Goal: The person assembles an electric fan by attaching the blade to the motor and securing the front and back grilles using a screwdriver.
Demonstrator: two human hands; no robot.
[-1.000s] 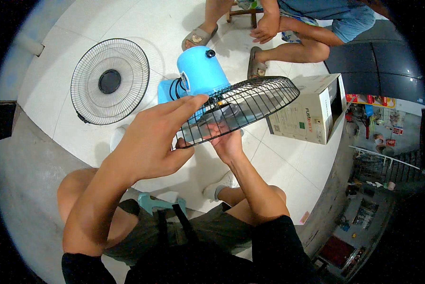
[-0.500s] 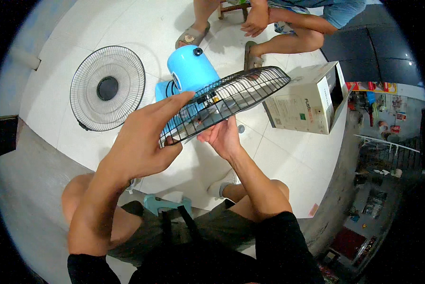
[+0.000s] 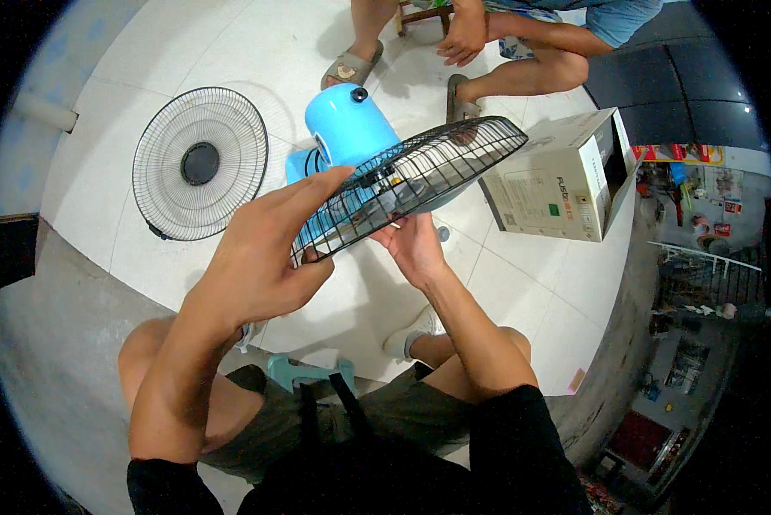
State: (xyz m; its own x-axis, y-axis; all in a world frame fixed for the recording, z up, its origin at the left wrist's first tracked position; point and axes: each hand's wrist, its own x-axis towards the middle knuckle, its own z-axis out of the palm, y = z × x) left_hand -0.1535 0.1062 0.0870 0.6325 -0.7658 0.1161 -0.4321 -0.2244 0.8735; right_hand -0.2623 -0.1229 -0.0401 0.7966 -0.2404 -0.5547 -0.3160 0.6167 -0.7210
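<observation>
A black wire fan grille is held tilted in front of me, with grey translucent fan blades at its underside. My left hand is closed on the grille's near left rim, thumb below and fingers over the top. Under the grille, my right hand reaches to the middle of the blades with palm up and fingers curled; its fingertips are partly hidden, and what they pinch does not show. Behind the grille stands a bright blue fan motor housing on a blue base, partly covered.
A second round grille lies on the white tiled floor at the left. An opened cardboard box is at the right. Across from me a person in sandals sits on a low stool. A teal plastic stool is beneath me.
My right hand has shifted slightly up and inward under the grille, and its fingers are more hidden. The blades show at a different angle. My left hand keeps its grip.
</observation>
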